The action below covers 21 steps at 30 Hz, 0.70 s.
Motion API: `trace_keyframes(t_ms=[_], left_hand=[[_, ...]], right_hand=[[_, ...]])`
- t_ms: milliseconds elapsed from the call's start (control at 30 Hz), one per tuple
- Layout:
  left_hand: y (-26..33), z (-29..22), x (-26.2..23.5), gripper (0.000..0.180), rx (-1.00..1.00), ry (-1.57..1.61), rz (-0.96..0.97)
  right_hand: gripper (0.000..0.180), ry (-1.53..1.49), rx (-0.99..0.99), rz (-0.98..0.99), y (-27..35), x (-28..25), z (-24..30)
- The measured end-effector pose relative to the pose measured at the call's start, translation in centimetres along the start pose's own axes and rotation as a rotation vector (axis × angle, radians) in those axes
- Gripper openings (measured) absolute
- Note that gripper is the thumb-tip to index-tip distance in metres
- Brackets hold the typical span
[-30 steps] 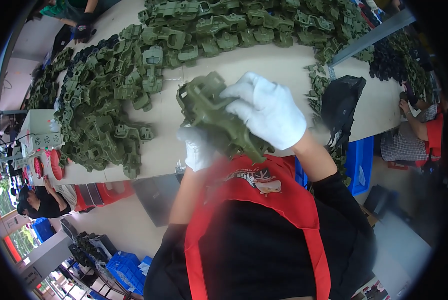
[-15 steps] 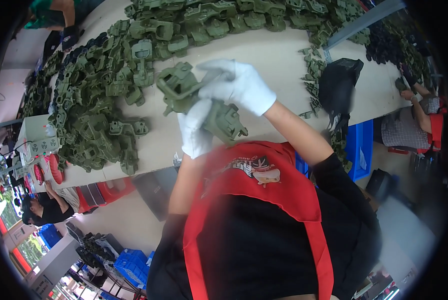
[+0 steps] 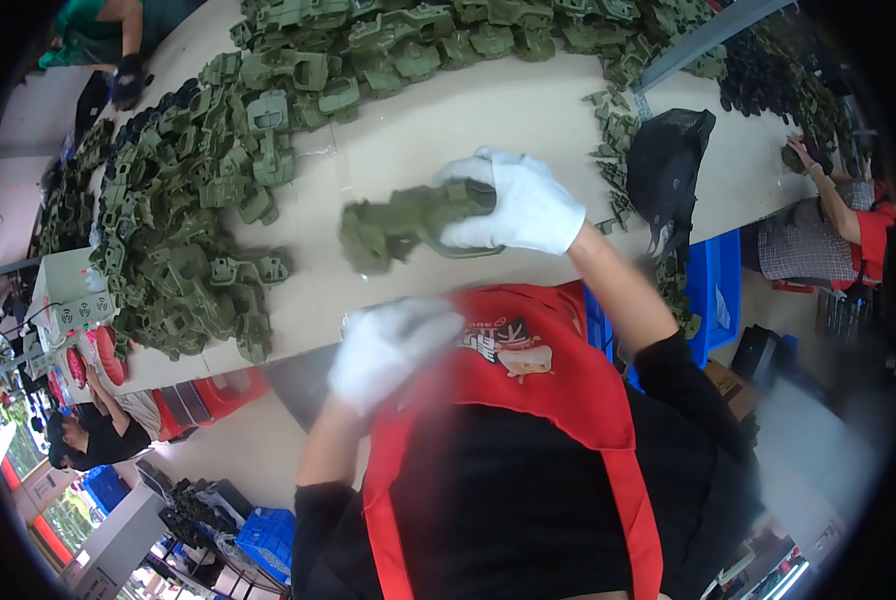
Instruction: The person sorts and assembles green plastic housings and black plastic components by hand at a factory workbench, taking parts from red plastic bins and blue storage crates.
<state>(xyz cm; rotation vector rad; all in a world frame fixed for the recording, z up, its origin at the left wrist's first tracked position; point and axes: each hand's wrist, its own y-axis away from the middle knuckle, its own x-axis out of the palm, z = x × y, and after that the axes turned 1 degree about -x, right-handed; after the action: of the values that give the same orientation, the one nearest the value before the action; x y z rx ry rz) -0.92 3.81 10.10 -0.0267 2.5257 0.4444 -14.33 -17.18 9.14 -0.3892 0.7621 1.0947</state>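
Note:
In a white glove, my right hand (image 3: 520,205) grips an olive-green moulded plastic part (image 3: 403,225) by its right end, above the table. The part has an open, frame-like end and a bulkier left end, which is smeared by motion. My left hand (image 3: 388,350), gloved in white too, is apart from the part, near the table's front edge and my red apron (image 3: 538,400). Motion blurs its fingers, so I cannot make out how they are set. Several similar green parts (image 3: 183,270) lie heaped on the left of the table.
More green parts (image 3: 398,50) line the far side of the table (image 3: 368,150). A black plastic bag (image 3: 668,165) and a metal bar (image 3: 708,45) are at the right. A blue bin (image 3: 718,300) stands beyond the front edge. Other people work at the left and right.
My left hand has let go of the green part and moved down toward my body. The right hand keeps hold of it, now lower, and the part has turned.

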Motion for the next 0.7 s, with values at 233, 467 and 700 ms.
trace_keyframes(t_ms=[233, 467, 700], left_hand=[[-4.5, -1.7, -3.8, 0.088, -0.159, 0.145, 0.237], [-2.6, 1.0, 1.6, 0.078, -0.318, 0.451, -0.003], [-1.6, 0.1, 2.2, 0.064, -0.216, 0.538, -0.075]], right_hand=[[0.062, -0.154, -0.106, 0.248, 0.8, -0.6, 3.2], [0.063, -0.561, 0.116, 0.118, 2.7, 2.0, 2.6], [0.05, -0.834, 0.081, 0.251, 3.8, 1.1, 1.5]])
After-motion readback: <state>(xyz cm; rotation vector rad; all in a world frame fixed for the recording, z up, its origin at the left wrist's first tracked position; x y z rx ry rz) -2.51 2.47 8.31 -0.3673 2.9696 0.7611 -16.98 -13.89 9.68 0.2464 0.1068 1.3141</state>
